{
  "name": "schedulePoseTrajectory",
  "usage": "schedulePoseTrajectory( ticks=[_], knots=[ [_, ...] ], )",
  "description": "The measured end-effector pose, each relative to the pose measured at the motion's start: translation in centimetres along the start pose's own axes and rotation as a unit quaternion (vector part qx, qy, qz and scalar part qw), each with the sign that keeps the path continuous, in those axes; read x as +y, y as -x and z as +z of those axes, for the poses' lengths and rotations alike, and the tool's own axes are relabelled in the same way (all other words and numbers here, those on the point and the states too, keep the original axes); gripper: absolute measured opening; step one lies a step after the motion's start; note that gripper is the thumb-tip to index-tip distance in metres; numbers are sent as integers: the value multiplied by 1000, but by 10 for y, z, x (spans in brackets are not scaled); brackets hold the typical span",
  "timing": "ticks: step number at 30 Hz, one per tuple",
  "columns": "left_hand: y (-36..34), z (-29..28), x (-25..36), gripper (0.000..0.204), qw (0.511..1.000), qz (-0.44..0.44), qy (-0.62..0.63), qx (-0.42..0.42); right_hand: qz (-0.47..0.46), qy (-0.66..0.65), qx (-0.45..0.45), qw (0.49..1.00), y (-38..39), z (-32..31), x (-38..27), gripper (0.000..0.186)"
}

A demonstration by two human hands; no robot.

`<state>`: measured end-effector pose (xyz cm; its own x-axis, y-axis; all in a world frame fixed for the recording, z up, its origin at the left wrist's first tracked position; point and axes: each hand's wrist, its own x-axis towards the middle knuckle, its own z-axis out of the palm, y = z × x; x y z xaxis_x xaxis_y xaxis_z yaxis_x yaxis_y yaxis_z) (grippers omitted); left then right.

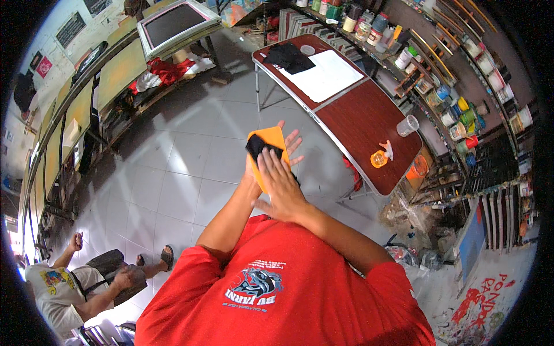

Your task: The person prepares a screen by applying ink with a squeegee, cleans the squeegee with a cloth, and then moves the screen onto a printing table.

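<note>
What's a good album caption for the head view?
Right hand laid over black cloth on a flat orange panel, left hand beneath.

From afar I am seeing matt, rumpled cloth against a smooth, plastic-looking board; the table is showing a wood-like top with metal edging, the floor is gleaming like glossy tile.

Left hand: palm hidden behind the orange board; its grip cannot be made out;
Black cloth: partly covered by the right hand; lower extent concealed;
White sheet: one corner overlaid by a dark garment;
Red shirt: cut off by the lower edge;
Co-worker: partly cut off by the dark rim, lower left;
Shelf jars: labels too small to be read.
</note>
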<state>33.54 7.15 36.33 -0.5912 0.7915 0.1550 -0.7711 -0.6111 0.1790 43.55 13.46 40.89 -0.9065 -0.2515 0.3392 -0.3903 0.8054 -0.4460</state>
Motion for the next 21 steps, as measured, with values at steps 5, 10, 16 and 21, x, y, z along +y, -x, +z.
schedulePoseTrajectory(
  ticks=[5, 10, 16, 21],
  knots=[
    [2, 3, -7, 71, 998, -43, 33, -21, 5, 75, 18, 997, -34, -5, 19, 91],
    [-2, 1, 20, 69, 1000, -4, -20, 10, -52, 86, -28, 995, -23, 1, -8, 91],
    [10, 33, 10, 66, 995, 26, 37, -86, -68, 106, 32, 992, -66, -1, 3, 89],
    [18, 33, 14, 78, 988, 102, 107, -38, -55, 115, 23, 992, -71, 13, 22, 89]
  ],
)
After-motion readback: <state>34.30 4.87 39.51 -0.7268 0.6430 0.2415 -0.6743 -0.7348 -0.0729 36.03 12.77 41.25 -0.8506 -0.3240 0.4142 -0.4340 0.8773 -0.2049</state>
